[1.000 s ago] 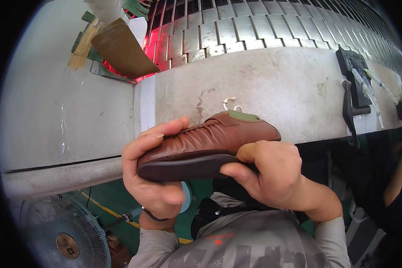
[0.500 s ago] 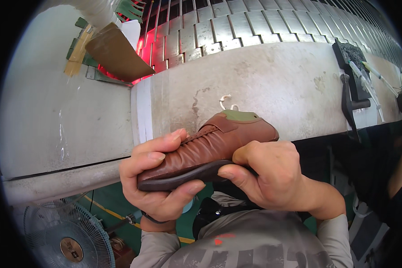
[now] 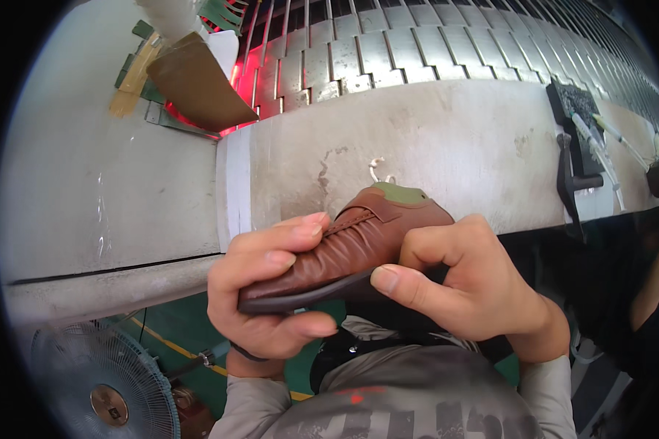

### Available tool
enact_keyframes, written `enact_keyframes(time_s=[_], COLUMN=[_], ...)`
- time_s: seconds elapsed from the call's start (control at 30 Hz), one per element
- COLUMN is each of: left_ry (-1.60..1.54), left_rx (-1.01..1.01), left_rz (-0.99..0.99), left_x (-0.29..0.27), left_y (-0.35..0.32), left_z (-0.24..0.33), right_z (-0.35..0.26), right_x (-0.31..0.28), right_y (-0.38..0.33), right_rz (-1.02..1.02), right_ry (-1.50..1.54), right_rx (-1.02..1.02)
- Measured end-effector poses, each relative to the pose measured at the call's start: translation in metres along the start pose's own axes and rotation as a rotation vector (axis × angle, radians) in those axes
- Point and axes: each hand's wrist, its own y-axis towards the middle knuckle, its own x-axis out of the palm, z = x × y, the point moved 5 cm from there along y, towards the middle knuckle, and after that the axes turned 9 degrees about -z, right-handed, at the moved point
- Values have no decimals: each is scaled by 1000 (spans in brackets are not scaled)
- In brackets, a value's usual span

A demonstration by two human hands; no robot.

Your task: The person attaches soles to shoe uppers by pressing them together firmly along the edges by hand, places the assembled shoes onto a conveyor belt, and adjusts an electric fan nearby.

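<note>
gripping a creased brown leather shoe (image 3: 351,249) with dark smooth sole, left hand (image 3: 271,293) and right hand (image 3: 468,285) clamped.

A: Even, bright daylight is recorded; only soft shadows are cast under the brown leather shoe (image 3: 359,249). A red glow is noted on the grey slatted conveyor (image 3: 388,66), upper left.

B: Strong fisheye bending is observed; corners are blacked out. The grey round fan (image 3: 102,388) is rendered slightly soft.
</note>
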Motion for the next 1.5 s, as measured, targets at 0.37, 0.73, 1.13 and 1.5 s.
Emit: enact_keyframes(time_s=[0.37,0.73,1.13,1.5], left_ry=[-199,321,250,478], left_rx=[-95,-297,-258,-184], left_rz=[-19,-60,-50,-307], left_x=[-24,-31,7,21], left_y=[14,18,-47,3], left_z=[-9,15,-70,-53], right_z=[4,9,26,42], right_x=[21,33,-5,-50], right_y=[0,7,6,-45], right_rz=[-46,-10,-76,79], right_ry=[-429,-494,-1109,-891], right_rx=[-89,-161,99,187])
